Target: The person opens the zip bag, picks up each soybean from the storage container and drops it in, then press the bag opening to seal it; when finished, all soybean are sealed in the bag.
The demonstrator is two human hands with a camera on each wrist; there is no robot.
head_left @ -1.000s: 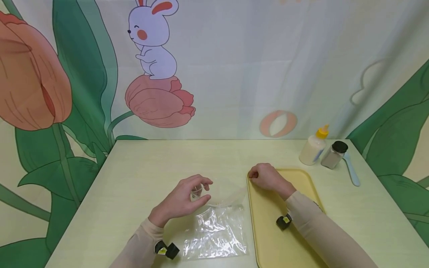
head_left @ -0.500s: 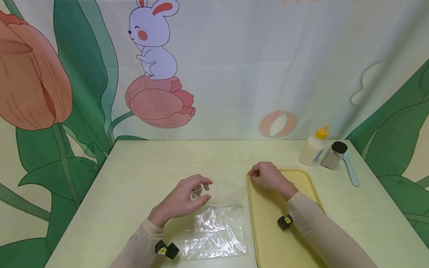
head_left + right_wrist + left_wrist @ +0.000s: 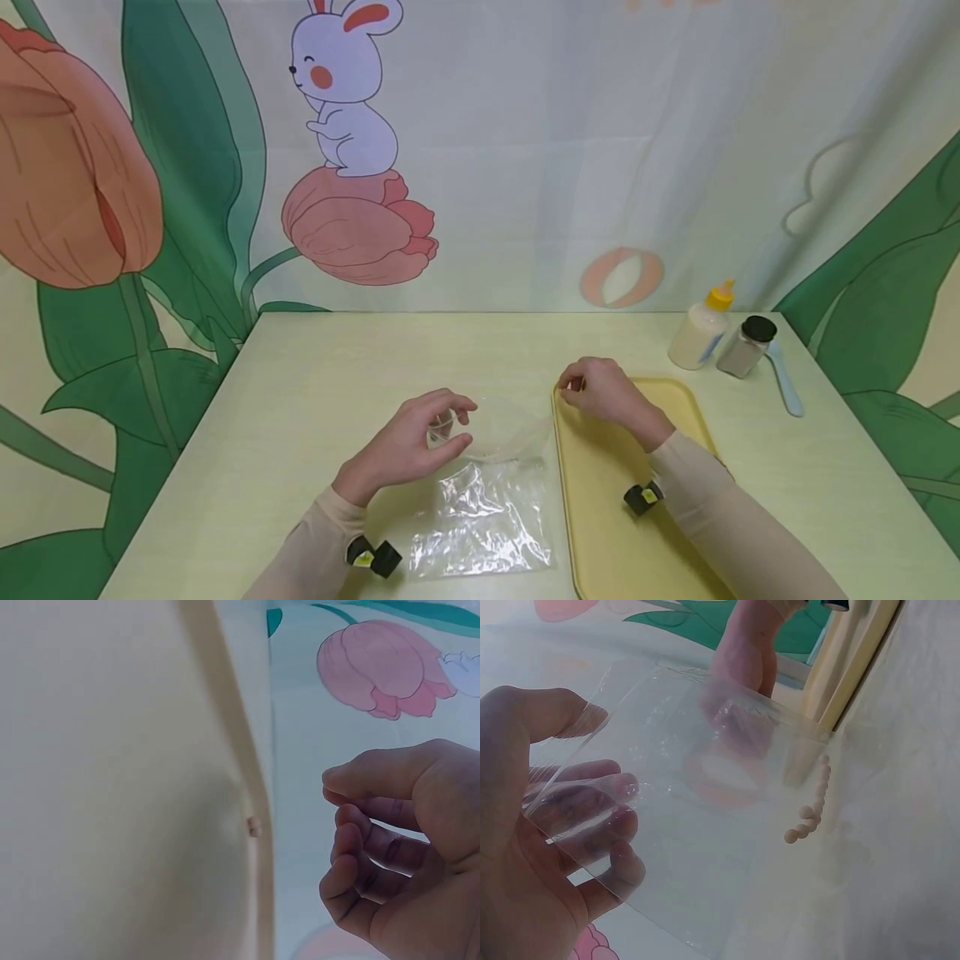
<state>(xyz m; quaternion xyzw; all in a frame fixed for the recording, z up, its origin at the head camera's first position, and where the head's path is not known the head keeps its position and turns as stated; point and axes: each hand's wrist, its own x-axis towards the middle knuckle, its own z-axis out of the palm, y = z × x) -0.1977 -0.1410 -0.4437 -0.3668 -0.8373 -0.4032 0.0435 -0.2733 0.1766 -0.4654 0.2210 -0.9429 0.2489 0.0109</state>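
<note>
My left hand (image 3: 408, 437) curls around the edge of a clear plastic bag (image 3: 705, 787). In the left wrist view the fingers show through the film. A curved row of small pale beads (image 3: 817, 802) shows beyond the hand, seemingly in the bag's lower part. My right hand (image 3: 603, 390) is over the far left corner of the yellow tray (image 3: 637, 550), fingers bent, thumb and index tips together. Nothing is visible between them, though a tiny thing could be hidden. One or two tiny beads (image 3: 254, 826) lie against the tray's rim.
Shiny clear plastic (image 3: 480, 525) lies in front of my left hand; whether it belongs to the same bag, I cannot tell. At the back right stand a yellow-capped squeeze bottle (image 3: 699, 333) and a black-lidded jar (image 3: 744, 350), beside a light-blue spoon (image 3: 786, 383).
My right hand has risen slightly and shifted a little to the right at the tray corner. The left hand and the bag stay nearly still.
</note>
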